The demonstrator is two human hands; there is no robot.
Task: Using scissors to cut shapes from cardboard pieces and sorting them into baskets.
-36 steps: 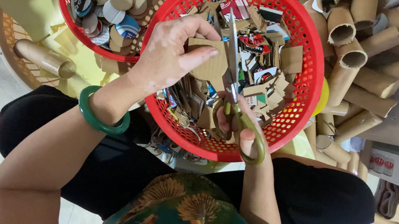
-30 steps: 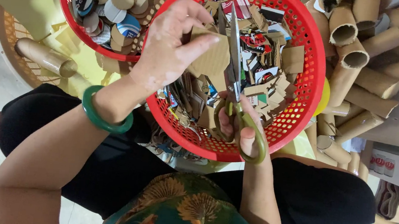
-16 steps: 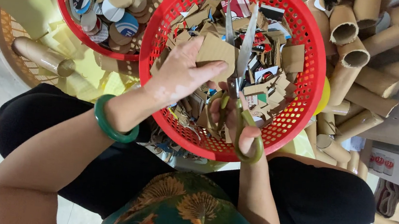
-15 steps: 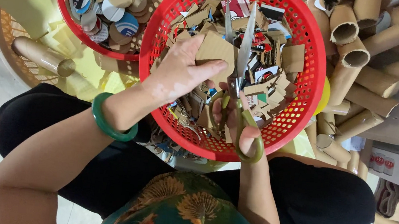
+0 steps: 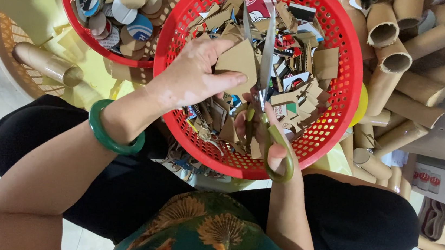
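Observation:
My left hand (image 5: 191,78) pinches a brown cardboard piece (image 5: 238,60) over a red mesh basket (image 5: 337,114) full of cardboard scraps. My right hand (image 5: 265,137) grips green-handled scissors (image 5: 263,64), fingers through the loops. The blades are open and stand around the right edge of the cardboard piece. A green bangle (image 5: 107,133) sits on my left wrist. The basket rests on my lap.
A second red basket (image 5: 79,29) at upper left holds several cut cardboard discs. Many cardboard tubes (image 5: 402,66) are piled at the right. A tan wicker basket (image 5: 6,50) with a tube (image 5: 46,63) and yellow sheets lies at the left. Boxes stand at far right.
My left hand pulled the cardboard piece down and right, out of the scraps. The scissors opened and their blades came around the piece's edge.

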